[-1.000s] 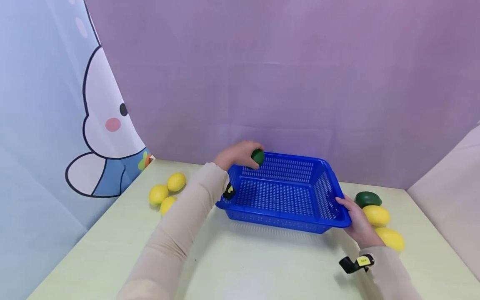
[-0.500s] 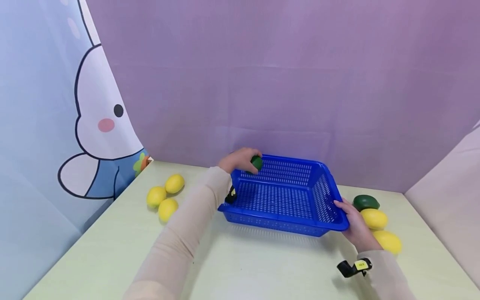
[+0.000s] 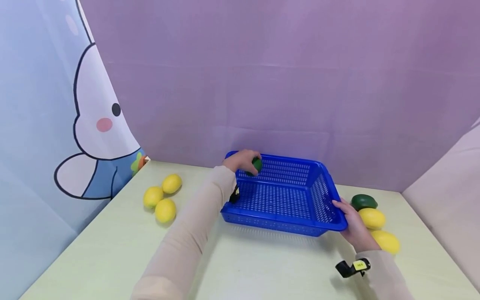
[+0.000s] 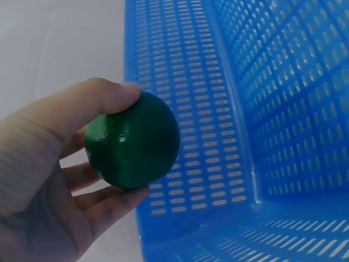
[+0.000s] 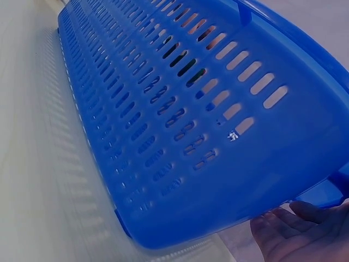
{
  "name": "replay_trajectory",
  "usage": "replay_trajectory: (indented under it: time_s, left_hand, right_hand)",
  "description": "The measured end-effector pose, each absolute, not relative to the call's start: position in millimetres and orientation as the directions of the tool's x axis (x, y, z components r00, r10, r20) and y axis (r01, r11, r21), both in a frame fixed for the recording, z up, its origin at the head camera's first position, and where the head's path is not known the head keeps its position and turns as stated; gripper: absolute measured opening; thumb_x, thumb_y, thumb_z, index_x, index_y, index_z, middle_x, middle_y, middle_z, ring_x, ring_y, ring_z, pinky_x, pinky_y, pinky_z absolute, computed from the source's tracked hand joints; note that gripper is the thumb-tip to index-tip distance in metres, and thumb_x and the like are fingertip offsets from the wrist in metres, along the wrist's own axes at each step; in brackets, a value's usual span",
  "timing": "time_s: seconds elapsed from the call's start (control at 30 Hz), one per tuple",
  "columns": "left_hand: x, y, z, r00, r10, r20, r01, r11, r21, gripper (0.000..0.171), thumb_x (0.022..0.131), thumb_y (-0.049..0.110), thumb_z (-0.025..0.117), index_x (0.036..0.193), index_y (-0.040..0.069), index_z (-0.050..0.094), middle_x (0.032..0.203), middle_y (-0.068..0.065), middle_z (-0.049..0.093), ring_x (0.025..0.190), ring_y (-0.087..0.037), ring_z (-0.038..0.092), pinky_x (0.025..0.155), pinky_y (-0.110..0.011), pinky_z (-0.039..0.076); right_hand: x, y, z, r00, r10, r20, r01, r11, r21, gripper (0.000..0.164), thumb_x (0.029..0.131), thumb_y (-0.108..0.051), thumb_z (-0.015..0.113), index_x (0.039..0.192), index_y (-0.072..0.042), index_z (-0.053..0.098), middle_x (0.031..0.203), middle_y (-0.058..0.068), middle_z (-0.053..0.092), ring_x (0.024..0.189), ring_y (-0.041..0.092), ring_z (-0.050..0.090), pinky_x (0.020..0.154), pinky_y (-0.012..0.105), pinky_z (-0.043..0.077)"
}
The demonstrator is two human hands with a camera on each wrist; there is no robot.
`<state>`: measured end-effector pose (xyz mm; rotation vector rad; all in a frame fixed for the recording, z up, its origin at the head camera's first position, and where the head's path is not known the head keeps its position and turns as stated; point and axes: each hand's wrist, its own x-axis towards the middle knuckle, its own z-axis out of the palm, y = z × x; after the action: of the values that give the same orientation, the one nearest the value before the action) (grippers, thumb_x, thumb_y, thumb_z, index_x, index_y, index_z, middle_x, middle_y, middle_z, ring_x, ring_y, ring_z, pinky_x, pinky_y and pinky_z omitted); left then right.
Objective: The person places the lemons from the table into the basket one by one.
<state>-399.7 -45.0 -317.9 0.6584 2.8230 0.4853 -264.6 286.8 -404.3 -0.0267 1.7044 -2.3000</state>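
Observation:
My left hand [image 3: 245, 161] holds a dark green, glossy fruit that looks like an avocado [image 3: 256, 166] at the far left corner of the blue plastic basket [image 3: 271, 221]. In the left wrist view, thumb and fingers curl round the avocado [image 4: 133, 139], with the basket's slotted wall [image 4: 188, 125] just behind it. My right hand [image 3: 354, 225] grips the basket's right rim, thumb over the edge. The right wrist view shows that hand [image 5: 300, 232] at the rim and the basket's outer side [image 5: 218, 180]. The visible basket floor holds nothing.
Several lemons lie on the pale table [image 3: 112, 250]: a cluster of three at left, one of them the front lemon [image 3: 165, 210]. Right of the basket lie a second green avocado [image 3: 364, 202] and two lemons, one further back [image 3: 372, 218]. A purple curtain [image 3: 277, 83] hangs behind.
My left hand has lowered slightly at the basket's far left corner, still holding the avocado. The right hand keeps its grip on the rim. The head view has shifted a little.

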Motion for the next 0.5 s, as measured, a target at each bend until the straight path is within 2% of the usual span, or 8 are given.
replay_trajectory:
  time_s: [0.3,0.5]
  left_hand:
    - [-406,-43,-336,-0.878,0.444,-0.177,0.361,0.859,0.362,0.059,0.083,0.025,0.071,0.137,0.017,0.047,0.132,-0.008,0.049,0.108,-0.022,0.050,0.087,-0.038,0.047]
    - [-405,-44,-348,-0.873,0.393,-0.289,0.278,0.888,0.366,0.058,0.081,0.021,0.074,0.134,0.017,0.051,0.135,-0.007,0.048,0.114,-0.022,0.049,0.090,-0.039,0.047]
  right_hand:
    - [-260,289,-402,-0.961,-0.220,-0.170,0.223,-0.243,-0.944,0.068,0.101,-0.032,0.038,0.152,-0.015,-0.004,0.100,-0.010,0.062,0.092,0.009,0.061,0.082,0.026,0.053]
    - [-257,289,-403,-0.961,-0.219,-0.169,0.221,-0.236,-0.946,0.067,0.102,-0.032,0.037,0.152,-0.014,-0.003,0.100,-0.009,0.063,0.091,0.010,0.062,0.081,0.027,0.053]
